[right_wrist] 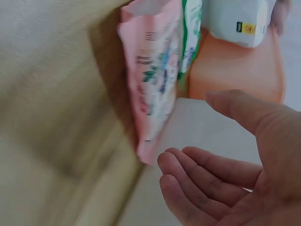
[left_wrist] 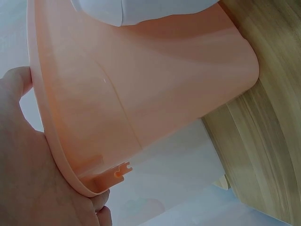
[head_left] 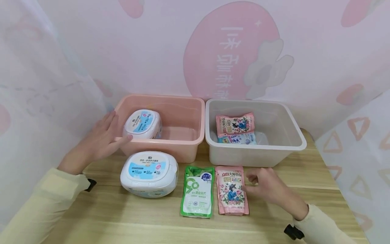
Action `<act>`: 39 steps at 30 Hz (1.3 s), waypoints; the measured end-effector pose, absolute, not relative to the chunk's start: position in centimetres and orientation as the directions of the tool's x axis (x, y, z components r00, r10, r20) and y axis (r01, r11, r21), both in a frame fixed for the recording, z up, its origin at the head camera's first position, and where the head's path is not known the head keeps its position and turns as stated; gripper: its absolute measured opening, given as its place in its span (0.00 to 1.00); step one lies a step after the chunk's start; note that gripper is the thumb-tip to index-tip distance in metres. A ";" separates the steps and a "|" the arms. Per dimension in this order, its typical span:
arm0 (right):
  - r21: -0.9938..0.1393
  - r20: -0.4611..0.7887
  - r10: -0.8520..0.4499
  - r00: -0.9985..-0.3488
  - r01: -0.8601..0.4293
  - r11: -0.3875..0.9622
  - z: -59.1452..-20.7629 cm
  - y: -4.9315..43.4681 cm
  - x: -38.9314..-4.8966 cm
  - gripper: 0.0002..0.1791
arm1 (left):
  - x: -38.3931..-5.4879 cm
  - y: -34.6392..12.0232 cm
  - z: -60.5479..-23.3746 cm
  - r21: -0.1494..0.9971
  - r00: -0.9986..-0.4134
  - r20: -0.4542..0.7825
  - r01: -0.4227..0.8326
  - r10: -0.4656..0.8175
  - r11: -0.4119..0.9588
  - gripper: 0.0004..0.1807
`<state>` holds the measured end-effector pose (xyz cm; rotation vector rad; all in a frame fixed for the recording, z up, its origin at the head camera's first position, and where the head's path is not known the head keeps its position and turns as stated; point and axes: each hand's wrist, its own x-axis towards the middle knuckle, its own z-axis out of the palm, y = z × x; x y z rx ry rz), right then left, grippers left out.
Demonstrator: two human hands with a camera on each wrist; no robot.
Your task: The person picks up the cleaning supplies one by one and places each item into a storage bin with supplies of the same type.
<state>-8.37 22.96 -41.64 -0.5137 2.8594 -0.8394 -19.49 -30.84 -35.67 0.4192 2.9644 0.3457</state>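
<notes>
My left hand [head_left: 99, 135] rests on the left front corner of a pink bin [head_left: 199, 135], thumb and fingers stretched along its rim. Inside that bin lies a white lidded tub [head_left: 140, 122] with a blue label; a similar, larger-looking tub [head_left: 149, 174] stands on the table before it. Just right of a pink flowered detergent pouch [head_left: 232, 191] is my right hand [head_left: 266, 186]. In the right wrist view its fingers [right_wrist: 207, 181] are loosely bent, the thumb apart, and nothing is between them. A green and white pouch [head_left: 198, 192] lies left of the pink one.
A pale grey bin [head_left: 250, 156] stands right of the pink bin. It holds another pink pouch [head_left: 236, 124] and, partly under it, a blue and white pouch [head_left: 240, 139]. Behind both bins hangs a printed pink and white backdrop [head_left: 164, 61]. The table [head_left: 146, 220] is wood-grained.
</notes>
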 end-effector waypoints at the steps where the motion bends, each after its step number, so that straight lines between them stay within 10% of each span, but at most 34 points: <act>1: -0.551 -0.025 -0.336 -0.941 -0.268 0.790 -42.1 23.1 -8.5 0.15 | -19.5 -30.9 -35.7 0.244 -0.954 -0.093 0.257 0.286 0.935 0.58; 13: -0.653 -0.240 -0.122 -0.963 0.067 0.754 -45.9 22.7 -9.0 0.18 | -19.1 -31.1 -35.8 0.246 -0.953 -0.095 0.259 0.289 0.934 0.59; 23: -0.593 -0.322 -0.059 -0.945 0.153 0.790 -46.3 20.5 -8.8 0.27 | -19.0 -31.0 -35.7 0.253 -0.953 -0.087 0.259 0.289 0.932 0.58; 39: -0.751 -0.281 -0.094 -0.955 0.158 0.641 -46.3 19.9 -8.7 0.14 | -19.3 -30.9 -35.5 0.226 -0.951 -0.085 0.272 0.297 0.935 0.58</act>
